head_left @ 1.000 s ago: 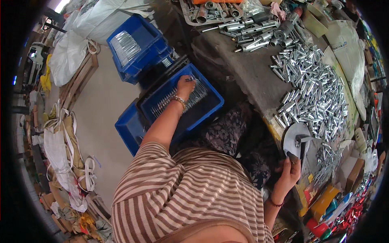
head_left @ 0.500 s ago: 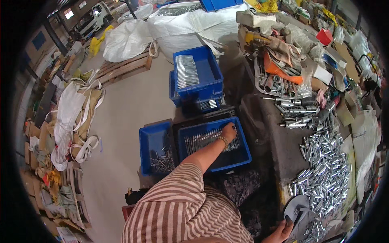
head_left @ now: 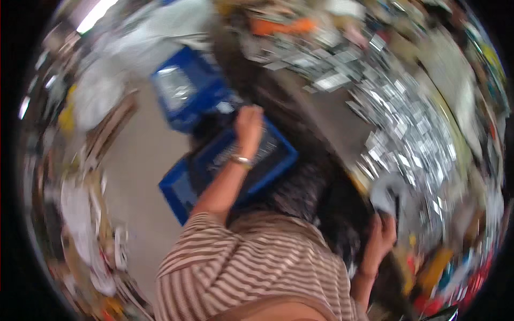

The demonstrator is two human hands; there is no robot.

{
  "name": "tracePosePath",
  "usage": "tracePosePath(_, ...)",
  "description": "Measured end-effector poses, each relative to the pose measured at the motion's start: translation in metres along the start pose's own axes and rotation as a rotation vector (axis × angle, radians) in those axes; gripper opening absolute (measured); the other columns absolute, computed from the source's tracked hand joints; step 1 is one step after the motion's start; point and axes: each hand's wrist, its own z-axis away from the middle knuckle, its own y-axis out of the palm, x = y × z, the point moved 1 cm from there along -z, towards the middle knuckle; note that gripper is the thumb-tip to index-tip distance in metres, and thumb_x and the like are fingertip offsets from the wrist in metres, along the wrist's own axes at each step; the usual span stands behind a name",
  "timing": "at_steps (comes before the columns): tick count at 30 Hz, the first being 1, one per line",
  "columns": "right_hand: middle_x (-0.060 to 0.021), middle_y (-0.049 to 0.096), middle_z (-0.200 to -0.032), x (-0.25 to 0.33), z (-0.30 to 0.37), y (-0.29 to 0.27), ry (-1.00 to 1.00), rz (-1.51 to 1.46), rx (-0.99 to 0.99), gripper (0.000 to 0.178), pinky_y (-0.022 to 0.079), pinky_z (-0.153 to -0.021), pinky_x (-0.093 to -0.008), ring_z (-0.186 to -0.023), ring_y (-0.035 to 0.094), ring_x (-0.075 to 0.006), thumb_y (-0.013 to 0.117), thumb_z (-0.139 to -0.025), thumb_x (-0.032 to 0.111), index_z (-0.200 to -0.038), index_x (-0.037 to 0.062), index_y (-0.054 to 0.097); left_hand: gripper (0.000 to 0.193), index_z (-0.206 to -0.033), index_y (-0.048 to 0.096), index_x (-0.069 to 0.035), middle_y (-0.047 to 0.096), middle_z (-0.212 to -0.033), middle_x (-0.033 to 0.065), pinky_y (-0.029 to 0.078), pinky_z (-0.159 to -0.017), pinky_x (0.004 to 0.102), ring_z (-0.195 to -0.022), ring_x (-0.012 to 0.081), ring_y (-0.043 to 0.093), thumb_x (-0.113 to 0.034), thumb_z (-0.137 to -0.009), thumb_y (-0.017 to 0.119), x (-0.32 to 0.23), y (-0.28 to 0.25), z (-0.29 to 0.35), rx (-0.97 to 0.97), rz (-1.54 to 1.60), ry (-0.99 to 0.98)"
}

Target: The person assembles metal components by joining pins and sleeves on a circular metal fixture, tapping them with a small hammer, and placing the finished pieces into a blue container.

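The view is smeared by motion. My left hand (head_left: 250, 125), a bracelet at its wrist, is over the far side of a blue crate (head_left: 281, 158). In that crate lies a row of thin metal pieces (head_left: 225, 155), too blurred to name. The left fingers point away from me and are too smeared to show a grip. My right hand (head_left: 381, 235) is at the edge of the bench on the right, its fingers curled beside a grey round disc (head_left: 386, 193) with a dark bar. What the right fingers hold cannot be made out.
A heap of shiny metal sleeves (head_left: 412, 139) covers the bench at right. Stacked blue crates (head_left: 190, 88) stand beyond the work crate, and another blue crate (head_left: 179, 187) stands left of it. White sacks (head_left: 101, 104) and a wooden pallet (head_left: 112, 125) lie farther left.
The whole view has swung toward the right, so the crates appear farther left and tilted. My left hand has moved toward the crate's far edge; my right hand stays by the disc.
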Motion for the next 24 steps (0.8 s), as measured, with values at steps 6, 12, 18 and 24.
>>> tracePosePath(6,0.0006,0.066,-0.084,-0.002,0.003,0.004,-0.111,-0.133,-0.005,0.011,0.044,-0.058,-0.0225,-0.067,0.057,-0.0052,0.067,-0.099,0.007,-0.106,-0.0005,0.068,0.010,-0.100,0.069,-0.005,0.065,-0.092,-0.0003,0.050,-0.065,0.0269,-0.075,0.0103,0.061,-0.012,-0.095,0.074,-0.150,-0.013,0.026,0.382,0.391,0.114)
tracePosePath(12,-0.0043,0.064,-0.078,-0.007,0.019,-0.006,-0.115,-0.157,0.010,0.011,0.046,-0.065,-0.0250,-0.071,0.056,-0.0065,0.070,-0.095,0.006,-0.104,-0.0015,0.069,0.019,-0.102,0.071,-0.007,0.067,-0.101,0.0055,0.054,-0.073,0.0339,-0.092,0.0227,0.065,-0.004,-0.084,0.078,-0.231,0.027,0.063,0.693,0.297,0.531)
tracePosePath(18,-0.0174,0.066,-0.088,0.007,0.029,-0.015,-0.430,-0.041,-0.082,0.016,0.052,-0.068,-0.0356,-0.075,0.065,-0.0300,0.073,-0.091,0.008,-0.106,0.0016,0.070,0.016,-0.099,0.070,-0.007,0.065,-0.100,0.0100,0.051,-0.086,0.0426,-0.103,0.0325,0.063,-0.009,-0.084,0.076,-0.254,0.051,0.071,0.780,0.028,0.794)
tracePosePath(24,-0.0137,0.064,-0.084,-0.002,0.025,-0.064,-0.453,0.259,-0.396,0.018,0.050,-0.065,-0.0357,-0.072,0.062,-0.0266,0.078,-0.088,0.011,-0.101,0.0014,0.071,0.015,-0.097,0.068,-0.006,0.063,-0.098,0.0099,0.050,-0.086,0.0441,-0.101,0.0332,0.061,-0.008,-0.084,0.075,-0.258,0.053,0.067,0.850,-0.011,0.827)
